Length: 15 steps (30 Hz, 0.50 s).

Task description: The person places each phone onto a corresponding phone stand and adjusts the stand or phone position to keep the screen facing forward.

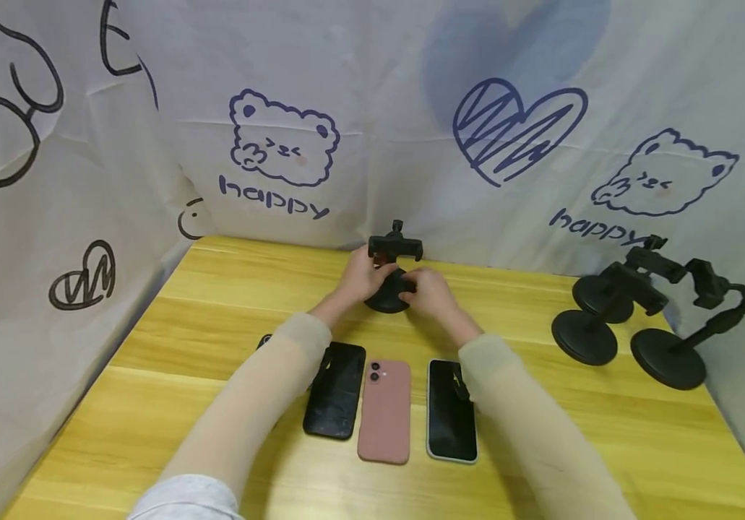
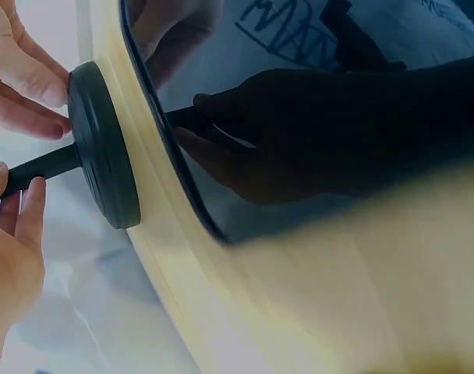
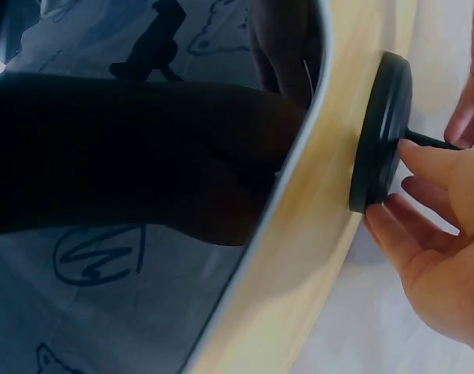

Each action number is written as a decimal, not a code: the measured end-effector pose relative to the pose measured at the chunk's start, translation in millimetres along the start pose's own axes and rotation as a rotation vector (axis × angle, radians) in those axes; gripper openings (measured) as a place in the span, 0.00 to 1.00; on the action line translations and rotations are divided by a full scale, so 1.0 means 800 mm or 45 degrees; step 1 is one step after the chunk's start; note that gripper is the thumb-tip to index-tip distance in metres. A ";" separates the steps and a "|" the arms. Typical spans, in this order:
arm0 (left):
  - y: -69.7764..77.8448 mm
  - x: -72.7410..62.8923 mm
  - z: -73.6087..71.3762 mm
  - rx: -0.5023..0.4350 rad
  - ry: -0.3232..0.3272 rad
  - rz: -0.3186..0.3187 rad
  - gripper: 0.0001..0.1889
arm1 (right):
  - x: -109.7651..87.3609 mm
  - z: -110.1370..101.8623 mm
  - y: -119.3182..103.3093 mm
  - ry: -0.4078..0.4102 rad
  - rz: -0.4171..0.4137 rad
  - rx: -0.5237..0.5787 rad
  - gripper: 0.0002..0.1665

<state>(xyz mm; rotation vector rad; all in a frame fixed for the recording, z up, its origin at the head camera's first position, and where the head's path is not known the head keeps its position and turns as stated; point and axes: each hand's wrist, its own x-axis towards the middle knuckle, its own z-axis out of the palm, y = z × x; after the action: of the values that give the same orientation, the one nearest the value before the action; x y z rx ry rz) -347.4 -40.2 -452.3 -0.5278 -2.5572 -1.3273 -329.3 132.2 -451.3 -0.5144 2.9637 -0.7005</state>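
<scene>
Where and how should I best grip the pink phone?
Probably grip the pink phone by both long edges at its near end, from the person's side: it lies flat, and that end reaches past the black phone at its left.

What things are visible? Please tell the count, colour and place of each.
Held phone stand: one, black, far middle
Other phone stands: three, black, far right
Pink smartphone: one, pink, near middle
Darker smartphones: two, black, flanking it
Probable phone: one, dark, mostly hidden, leftmost
Wooden tabletop: one, yellow, below
Printed cloth: count unclear, white, behind and beside tabletop
Sleeves: two, cream, in foreground
Garment edge: one, grey, bottom left
Left hand: one, gripping stem
Right hand: one, pinching base
</scene>
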 end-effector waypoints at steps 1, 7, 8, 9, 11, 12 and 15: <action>-0.003 -0.001 -0.004 0.008 0.011 0.005 0.08 | 0.003 0.004 -0.004 0.000 -0.018 -0.027 0.24; -0.018 -0.005 -0.028 0.012 0.034 0.017 0.09 | 0.018 0.021 -0.029 -0.020 -0.087 -0.151 0.21; -0.022 -0.006 -0.033 0.009 0.030 0.013 0.09 | 0.020 0.024 -0.033 -0.031 -0.098 -0.171 0.21; -0.025 -0.007 -0.038 0.013 0.031 0.006 0.09 | 0.022 0.027 -0.037 -0.045 -0.111 -0.193 0.20; -0.033 -0.010 -0.048 0.030 0.036 -0.018 0.09 | 0.028 0.032 -0.047 -0.074 -0.148 -0.241 0.21; -0.037 -0.010 -0.054 0.037 0.043 -0.028 0.09 | 0.031 0.034 -0.053 -0.088 -0.167 -0.265 0.21; -0.048 -0.010 -0.073 0.072 0.070 -0.049 0.09 | 0.043 0.039 -0.070 -0.138 -0.219 -0.330 0.23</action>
<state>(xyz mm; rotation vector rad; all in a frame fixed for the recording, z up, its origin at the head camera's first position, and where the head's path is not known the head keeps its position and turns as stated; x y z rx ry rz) -354.2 -110.0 -450.5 -0.4277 -2.5637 -1.2598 -340.5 60.1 -453.5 -0.8046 2.9463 -0.2858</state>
